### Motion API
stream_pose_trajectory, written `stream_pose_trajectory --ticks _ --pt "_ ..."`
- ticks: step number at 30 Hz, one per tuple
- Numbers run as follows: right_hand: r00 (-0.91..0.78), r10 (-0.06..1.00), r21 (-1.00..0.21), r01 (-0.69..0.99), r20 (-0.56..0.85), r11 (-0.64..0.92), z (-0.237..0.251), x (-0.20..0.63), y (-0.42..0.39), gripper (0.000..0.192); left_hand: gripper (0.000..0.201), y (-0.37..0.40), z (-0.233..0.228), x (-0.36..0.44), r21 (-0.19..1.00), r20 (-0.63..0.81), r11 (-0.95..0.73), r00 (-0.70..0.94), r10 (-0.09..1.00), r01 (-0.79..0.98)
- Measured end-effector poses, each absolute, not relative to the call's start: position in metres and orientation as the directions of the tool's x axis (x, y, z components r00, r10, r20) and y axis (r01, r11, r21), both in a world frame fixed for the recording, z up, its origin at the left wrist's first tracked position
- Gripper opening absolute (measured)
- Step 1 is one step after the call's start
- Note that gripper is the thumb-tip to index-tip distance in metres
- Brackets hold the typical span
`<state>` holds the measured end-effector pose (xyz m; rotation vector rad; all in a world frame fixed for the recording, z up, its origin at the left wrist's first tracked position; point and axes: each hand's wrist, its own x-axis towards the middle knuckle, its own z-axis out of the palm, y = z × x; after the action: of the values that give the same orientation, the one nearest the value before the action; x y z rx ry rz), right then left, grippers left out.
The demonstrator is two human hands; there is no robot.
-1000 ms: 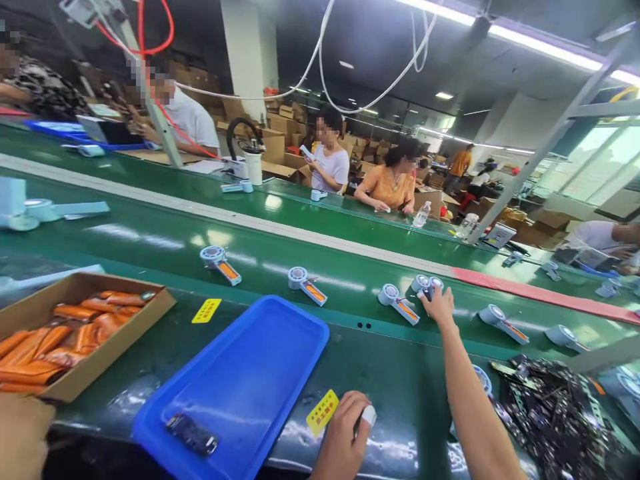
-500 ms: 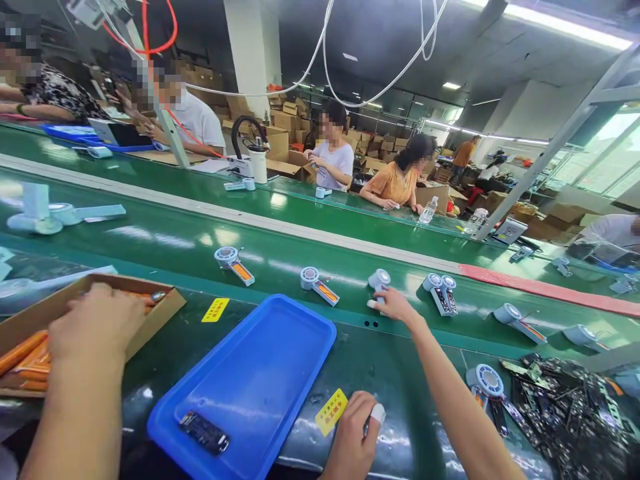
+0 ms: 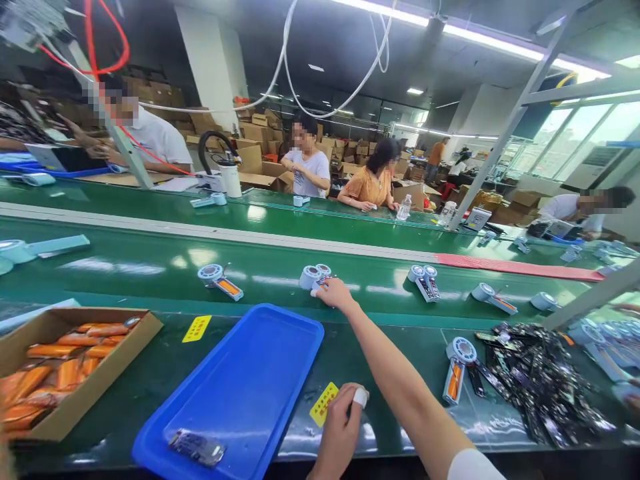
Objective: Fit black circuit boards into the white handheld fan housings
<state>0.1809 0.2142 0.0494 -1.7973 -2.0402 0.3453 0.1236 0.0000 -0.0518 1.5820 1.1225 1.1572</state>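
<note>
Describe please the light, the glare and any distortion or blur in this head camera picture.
Head view: ceiling light strips throw white glare patches on the green conveyor belt; straight belt edges bow near the frame sides, a wide-lens distortion; the windows are washed out; the right hand on the paired fan units is sharp, while the left hand and the blue tray look slightly soft.

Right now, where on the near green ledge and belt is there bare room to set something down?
Bare: most of the blue tray beyond the dark part at its near end, and the belt between the fan units and. Crowded: the cardboard box of orange pieces and the black parts pile on the right.
</note>
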Motion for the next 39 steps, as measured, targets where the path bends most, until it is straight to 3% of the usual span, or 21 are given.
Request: stream_pose_trajectory --ticks 2,7,10,14,18,21,24,27,29,33,39 --pt "-0.030 0.997 -0.407 0.911 0.076 0.059 0.045 0.205 0.185 0.029 0.035 -0.002 -0.054 0.121 0.966 0.177 -0.202 0.159 0.971 0.163" --pt "0.267 0.960 -0.338 0.914 0.088 -0.223 0.021 0.259 0.069 0.020 0.032 -0.001 -0.062 0.119 0.977 0.120 -0.148 0.173 0.978 0.155" --pt "0.397 0.913 -0.314 0.882 0.093 -0.352 0.002 0.271 0.016 0.022 0.030 0.000 -0.063 0.121 0.953 0.194 -0.227 0.168 0.966 0.203" --pt "0.346 0.887 -0.378 0.899 0.305 -0.221 -0.018 0.289 -0.030 0.036 0.026 -0.005 -0.058 0.108 0.824 0.408 -0.464 0.228 0.884 0.324" --pt "0.376 0.756 -0.408 0.899 0.536 -0.158 -0.019 0.317 -0.062 0.024 0.024 -0.001 -0.048 0.068 0.615 0.570 -0.594 0.227 0.790 0.519" --pt "0.281 0.798 -0.389 0.919 0.534 -0.063 -0.018 0.330 -0.063 0.022 0.031 0.008 -0.031 0.030 0.462 0.549 -0.476 0.181 0.816 0.748" --pt "0.130 0.860 -0.313 0.949 0.493 0.037 -0.028 0.325 -0.047 0.028 0.040 0.012 -0.004 -0.009 0.216 0.278 -0.185 0.121 0.953 0.959" --pt "0.054 0.864 -0.246 0.966 0.501 0.082 -0.045 0.313 -0.034 0.034 0.043 0.004 0.021 -0.040 -0.044 0.027 0.130 -0.129 0.991 0.991" --pt "0.049 0.852 -0.226 0.971 0.522 0.082 -0.053 0.309 -0.030 0.036 0.039 -0.003 0.030 -0.052 -0.126 -0.054 0.277 -0.285 0.957 0.953" --pt "0.021 0.838 -0.207 0.972 0.546 0.110 -0.058 0.317 -0.026 0.035 0.035 -0.003 0.024 -0.062 -0.084 -0.107 0.350 -0.358 0.928 0.933" --pt "0.016 0.837 -0.222 0.967 0.547 0.127 -0.061 0.324 -0.023 0.032 0.039 0.024 0.004 -0.059 0.114 -0.043 0.227 -0.223 0.974 0.967"
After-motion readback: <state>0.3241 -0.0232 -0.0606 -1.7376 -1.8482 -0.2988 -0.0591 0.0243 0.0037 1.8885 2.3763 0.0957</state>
